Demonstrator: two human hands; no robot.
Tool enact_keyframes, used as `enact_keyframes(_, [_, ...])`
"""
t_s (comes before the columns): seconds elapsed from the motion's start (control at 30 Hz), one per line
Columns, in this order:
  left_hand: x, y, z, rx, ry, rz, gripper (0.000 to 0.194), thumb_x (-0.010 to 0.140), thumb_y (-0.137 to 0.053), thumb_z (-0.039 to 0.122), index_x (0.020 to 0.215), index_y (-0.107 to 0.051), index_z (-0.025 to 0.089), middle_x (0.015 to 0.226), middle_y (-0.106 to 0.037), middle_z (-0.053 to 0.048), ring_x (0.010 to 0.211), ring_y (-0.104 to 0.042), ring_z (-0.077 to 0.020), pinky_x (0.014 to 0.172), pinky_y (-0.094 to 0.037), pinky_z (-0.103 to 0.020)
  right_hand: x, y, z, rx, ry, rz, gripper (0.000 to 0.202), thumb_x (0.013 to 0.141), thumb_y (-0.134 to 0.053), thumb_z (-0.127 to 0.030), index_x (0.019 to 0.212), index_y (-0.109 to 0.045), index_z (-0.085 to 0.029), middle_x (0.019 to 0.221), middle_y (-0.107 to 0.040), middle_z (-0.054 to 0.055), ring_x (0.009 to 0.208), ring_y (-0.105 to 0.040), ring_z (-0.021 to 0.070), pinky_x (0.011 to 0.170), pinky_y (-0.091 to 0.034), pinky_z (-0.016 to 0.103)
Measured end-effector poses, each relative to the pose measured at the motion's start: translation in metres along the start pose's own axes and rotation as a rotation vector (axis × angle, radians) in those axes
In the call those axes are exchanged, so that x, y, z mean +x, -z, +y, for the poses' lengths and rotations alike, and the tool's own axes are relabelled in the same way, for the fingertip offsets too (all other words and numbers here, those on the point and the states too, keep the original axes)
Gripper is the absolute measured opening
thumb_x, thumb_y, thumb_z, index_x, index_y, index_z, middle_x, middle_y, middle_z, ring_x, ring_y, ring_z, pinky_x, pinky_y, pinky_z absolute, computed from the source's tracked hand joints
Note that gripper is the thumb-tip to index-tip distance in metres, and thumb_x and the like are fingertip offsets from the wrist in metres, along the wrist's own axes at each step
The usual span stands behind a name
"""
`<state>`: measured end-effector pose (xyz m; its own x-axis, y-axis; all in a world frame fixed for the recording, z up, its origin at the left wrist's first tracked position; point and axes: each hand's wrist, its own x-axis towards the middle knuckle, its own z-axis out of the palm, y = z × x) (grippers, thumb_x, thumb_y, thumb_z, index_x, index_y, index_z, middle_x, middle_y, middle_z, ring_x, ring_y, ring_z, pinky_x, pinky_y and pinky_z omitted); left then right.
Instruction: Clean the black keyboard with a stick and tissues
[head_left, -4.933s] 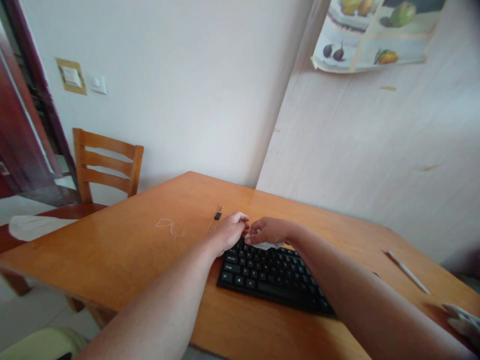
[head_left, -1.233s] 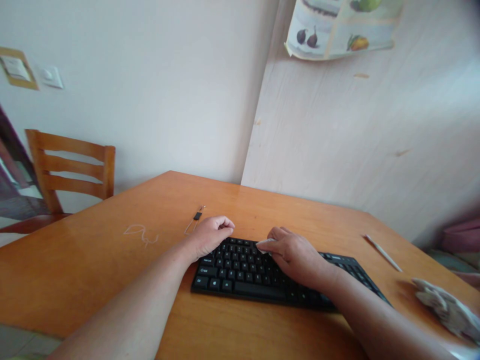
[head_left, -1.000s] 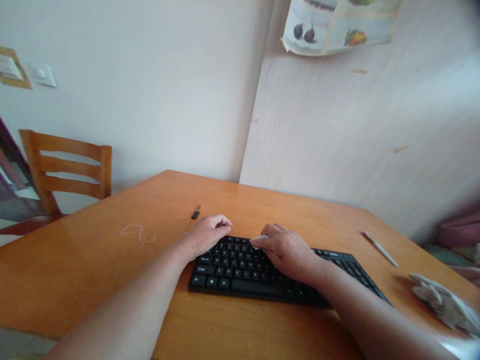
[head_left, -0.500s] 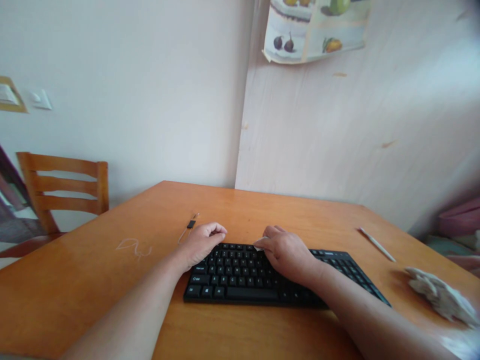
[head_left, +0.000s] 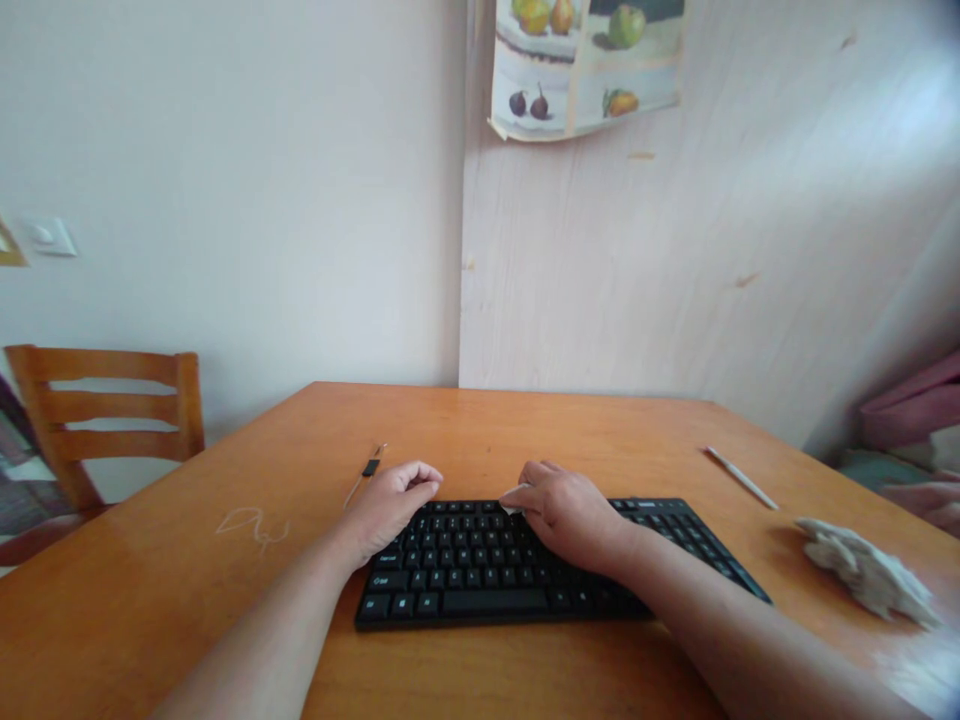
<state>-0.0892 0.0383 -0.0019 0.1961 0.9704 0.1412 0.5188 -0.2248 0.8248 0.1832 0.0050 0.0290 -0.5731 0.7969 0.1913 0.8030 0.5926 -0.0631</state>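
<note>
Keyboard (head_left: pixel 480 565) lying lengthwise left-right, lower centre; we're pinching white tissue (head_left: pixel 514 499) in right hand (head_left: pixel 571 515) at its upper middle, left hand (head_left: pixel 394 502) resting half-curled at upper-left corner, hold unclear.

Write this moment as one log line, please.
left hand: at keyboard left corner | right hand: pinching tissue over keyboard | cloth: right of keyboard

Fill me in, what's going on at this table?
A person's right hand holds a small white wipe at the upper rows of a black keyboard. The left hand, loosely curled, is at the keyboard's upper left corner, with nothing visible in it. A crumpled cloth lies to the keyboard's right on the wooden table.
</note>
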Motion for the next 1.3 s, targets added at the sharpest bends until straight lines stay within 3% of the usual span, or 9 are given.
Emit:
enact_keyframes(0.17, [0.0005,0.0006,0.0002,0.003,0.013,-0.007,0.029,0.084,-0.056,0.046,0.095,-0.071,0.024,0.099,-0.075,-0.001,0.099,-0.067,-0.024,0.095,-0.046,-0.035,-0.002,0.0032,0.0007,0.016,0.05,-0.018,0.034,0.092,-0.048,-0.016,0.106,-0.075,-0.031,0.094,-0.061,0.006,0.091,-0.056,0.019,0.076,-0.04,0.028])
enact_keyframes(0.4, [0.0012,-0.0002,-0.0038,-0.003,0.002,-0.013,0.031,0.085,-0.055,0.048,0.098,-0.07,0.023,0.102,-0.075,-0.002,0.1,-0.066,-0.024,0.095,-0.045,-0.036,-0.0013,0.001,-0.0009,-0.032,0.033,-0.001,0.03,0.092,-0.048,-0.017,0.1,-0.075,-0.026,0.093,-0.06,0.007,0.09,-0.055,0.0199,0.073,-0.039,0.028])
enact_keyframes(1.3, [0.0005,-0.0005,-0.0002,-0.005,-0.005,0.002,0.032,0.082,-0.055,0.05,0.093,-0.07,0.024,0.097,-0.075,-0.002,0.099,-0.066,-0.0253,0.093,-0.047,-0.036,-0.0012,0.0055,-0.0037,-0.066,0.033,-0.034,0.031,0.092,-0.048,-0.017,0.102,-0.075,-0.028,0.094,-0.06,0.007,0.09,-0.055,0.0204,0.072,-0.039,0.029])
